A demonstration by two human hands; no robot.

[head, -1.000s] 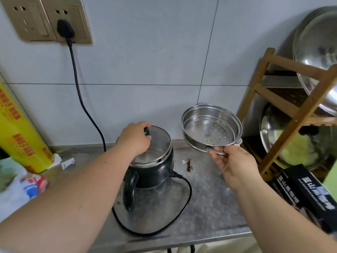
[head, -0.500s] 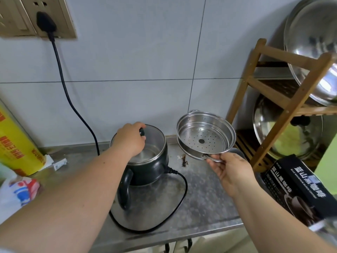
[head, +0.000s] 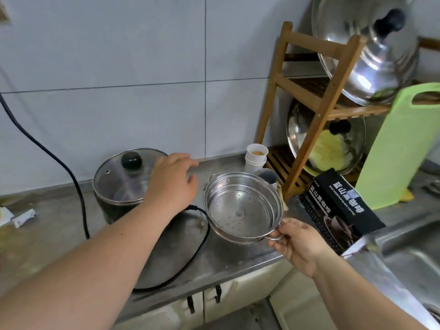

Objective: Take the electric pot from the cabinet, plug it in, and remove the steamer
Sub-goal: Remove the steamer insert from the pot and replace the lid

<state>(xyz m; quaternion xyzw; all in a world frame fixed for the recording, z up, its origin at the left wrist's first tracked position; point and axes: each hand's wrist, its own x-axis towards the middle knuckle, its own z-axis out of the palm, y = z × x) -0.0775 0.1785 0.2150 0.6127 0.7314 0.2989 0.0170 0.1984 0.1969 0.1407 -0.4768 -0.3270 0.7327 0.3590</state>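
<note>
1. Head view, steamer: the steamer (head: pixel 240 208) is held clear above the bench (head: pixel 47 234), just right of the pot (head: pixel 119 198) and tilted so its perforated floor faces the camera. It is carried by the right hand (head: pixel 297 244), whose fingers (head: pixel 277 235) are clamped on the small wire handle at the near rim.

2. Head view, handling of the steamer: thin stamped steel is judged light and stiff, not fragile, but smooth and liable to slip. A one-handle hold lets it swing, so a firmer hold would be had under the rim or at both side handles.

3. Head view, pot: the pot stands on the bench by the wall, its glass lid (head: pixel 126 175) seated. The left hand (head: pixel 171 184) is over the lid's right edge, fingers (head: pixel 188 163) loosely spread and gripping nothing; whether the lid is touched cannot be told.

4. Head view, handling of the pot: it is judged heavier, with a breakable lid best taken by its black knob (head: pixel 131 160). Its cord (head: pixel 78 194) runs up the wall; the plug is out of view.

5. Head view, setting down: free bench is left in front of the cups (head: pixel 256 158) and the box (head: pixel 338 210).
</note>
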